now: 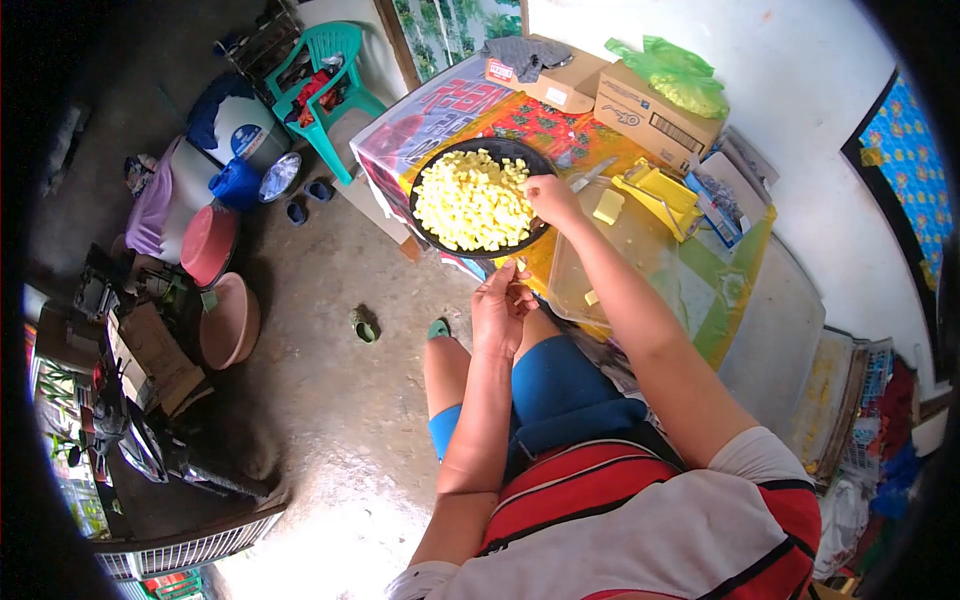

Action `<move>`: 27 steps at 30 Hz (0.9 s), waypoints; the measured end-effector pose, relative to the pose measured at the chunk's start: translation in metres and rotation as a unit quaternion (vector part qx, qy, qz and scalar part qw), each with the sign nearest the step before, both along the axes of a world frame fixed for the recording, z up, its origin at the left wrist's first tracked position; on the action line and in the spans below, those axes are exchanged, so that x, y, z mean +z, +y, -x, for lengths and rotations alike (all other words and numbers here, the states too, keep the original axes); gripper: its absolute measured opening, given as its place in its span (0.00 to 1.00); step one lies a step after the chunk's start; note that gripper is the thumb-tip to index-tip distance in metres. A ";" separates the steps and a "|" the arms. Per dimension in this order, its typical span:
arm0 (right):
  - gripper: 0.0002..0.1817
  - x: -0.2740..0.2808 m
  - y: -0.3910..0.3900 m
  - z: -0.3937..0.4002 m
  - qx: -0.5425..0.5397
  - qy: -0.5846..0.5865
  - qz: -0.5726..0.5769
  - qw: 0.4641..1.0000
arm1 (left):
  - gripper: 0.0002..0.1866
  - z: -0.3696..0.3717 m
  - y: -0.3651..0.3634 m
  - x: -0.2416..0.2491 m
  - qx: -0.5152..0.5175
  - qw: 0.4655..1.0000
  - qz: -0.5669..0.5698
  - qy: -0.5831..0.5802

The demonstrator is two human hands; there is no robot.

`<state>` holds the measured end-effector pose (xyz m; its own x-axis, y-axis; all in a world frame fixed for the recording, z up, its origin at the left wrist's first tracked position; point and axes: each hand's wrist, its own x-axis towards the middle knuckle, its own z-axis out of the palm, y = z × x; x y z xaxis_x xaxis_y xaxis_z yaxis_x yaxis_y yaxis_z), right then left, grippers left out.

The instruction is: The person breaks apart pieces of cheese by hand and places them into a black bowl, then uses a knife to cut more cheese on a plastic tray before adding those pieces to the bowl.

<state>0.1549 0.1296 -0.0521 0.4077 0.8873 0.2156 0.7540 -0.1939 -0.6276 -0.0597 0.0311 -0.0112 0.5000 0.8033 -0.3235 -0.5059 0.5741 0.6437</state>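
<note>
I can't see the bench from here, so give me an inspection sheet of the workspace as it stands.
Surface: table under patterned cloths.
Job's things: black pan heaped with yellow cubes; clear board with one yellow block; knife lying beside it.
Clutter: yellow tool, two boxes, green bag, grey cloth.
Hands: right hand at the pan's rim, closed on something too small to tell; left hand below the pan, fingers curled, contents unclear.
Cables: nothing seen.
Surroundings: green chair, basins, sandals on concrete floor.
</note>
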 end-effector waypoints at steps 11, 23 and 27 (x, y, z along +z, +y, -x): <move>0.14 0.006 -0.057 -0.001 0.066 0.187 -0.097 0.975 | 0.11 -0.014 -0.002 -0.007 -0.032 0.999 0.023 -0.010; 0.13 0.046 -0.092 0.039 0.176 0.373 -0.111 0.904 | 0.10 -0.011 -0.005 -0.002 0.032 0.999 -0.022 0.029; 0.15 0.065 -0.133 0.054 0.203 0.378 -0.072 0.900 | 0.10 -0.011 -0.006 0.004 0.043 0.998 -0.027 0.036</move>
